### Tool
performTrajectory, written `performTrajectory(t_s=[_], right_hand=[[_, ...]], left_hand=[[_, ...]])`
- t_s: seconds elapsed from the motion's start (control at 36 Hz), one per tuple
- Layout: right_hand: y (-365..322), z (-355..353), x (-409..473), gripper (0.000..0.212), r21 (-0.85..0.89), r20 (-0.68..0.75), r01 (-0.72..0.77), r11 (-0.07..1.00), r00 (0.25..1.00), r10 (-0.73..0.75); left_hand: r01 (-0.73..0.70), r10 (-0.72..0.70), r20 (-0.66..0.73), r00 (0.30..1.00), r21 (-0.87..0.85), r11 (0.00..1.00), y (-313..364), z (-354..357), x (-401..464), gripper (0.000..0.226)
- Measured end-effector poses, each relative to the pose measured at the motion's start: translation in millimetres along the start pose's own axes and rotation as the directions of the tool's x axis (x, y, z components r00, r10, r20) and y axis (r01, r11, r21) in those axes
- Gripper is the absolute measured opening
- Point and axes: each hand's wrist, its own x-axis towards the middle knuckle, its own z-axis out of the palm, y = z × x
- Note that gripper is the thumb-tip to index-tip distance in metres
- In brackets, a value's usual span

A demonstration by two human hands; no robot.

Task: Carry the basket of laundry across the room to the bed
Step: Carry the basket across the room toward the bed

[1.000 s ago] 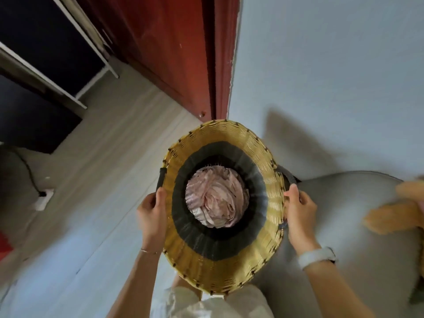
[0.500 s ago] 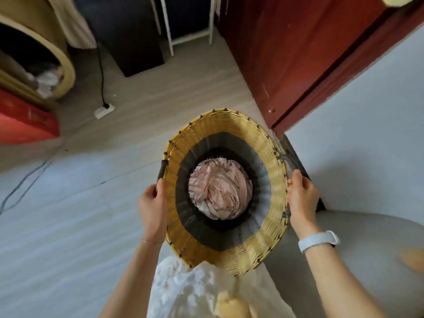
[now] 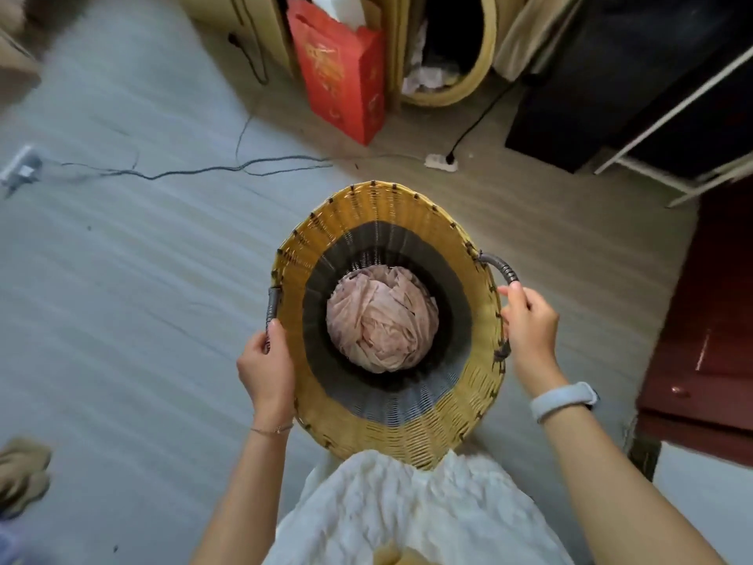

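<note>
A round woven basket (image 3: 383,205), yellow at the rim with a dark grey band inside, is held in the air in front of my body. A crumpled pink cloth (image 3: 382,320) lies at its bottom. My left hand (image 3: 267,367) grips the grey handle on the basket's left side. My right hand (image 3: 529,324) grips the grey handle on its right side; a pale wristband sits on that wrist. The bed is not in view.
Dark cables (image 3: 195,170) and a white power strip (image 3: 441,161) lie across the floor ahead. A red paper bag (image 3: 346,71) and a tan round hamper (image 3: 452,46) stand beyond them. A black cabinet with a white frame (image 3: 635,75) is at the right, a dark red door (image 3: 709,320) beside it.
The view has swung left, away from the blue wall and red door. The red bag, hamper and cables now lie ahead. Both hands keep their hold on the basket.
</note>
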Motion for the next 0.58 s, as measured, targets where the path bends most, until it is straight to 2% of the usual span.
performTrajectory(t_s=[0.17, 0.33, 0.47, 0.58], right_hand=[[-51.3, 68.0, 33.5, 0.025, -0.067, 0.215, 0.054, 0.996, 0.976, -0.038], [-90.2, 132.4, 67.0, 0.029, -0.169, 0.446, 0.14, 0.976, 0.894, -0.051], [-120.9, 183.2, 70.7, 0.032, -0.222, 0.566, 0.273, 0.936, 0.818, -0.104], [-149.4, 228.4, 61.6, 0.038, -0.211, 0.658, 0.397, 0.893, 0.734, -0.171]], left_hand=[[0.075, -0.088, -0.208, 0.974, -0.068, 0.995, 15.1, -26.1, 27.6, 0.045], [0.184, -0.248, -0.395, 0.885, -0.192, 0.964, 28.1, -30.2, 47.5, 0.041], [0.251, -0.375, -0.481, 0.792, -0.302, 0.92, 26.0, -43.3, 60.6, 0.041], [0.265, -0.451, -0.499, 0.74, -0.4, 0.877, 27.2, -67.2, 67.7, 0.036]])
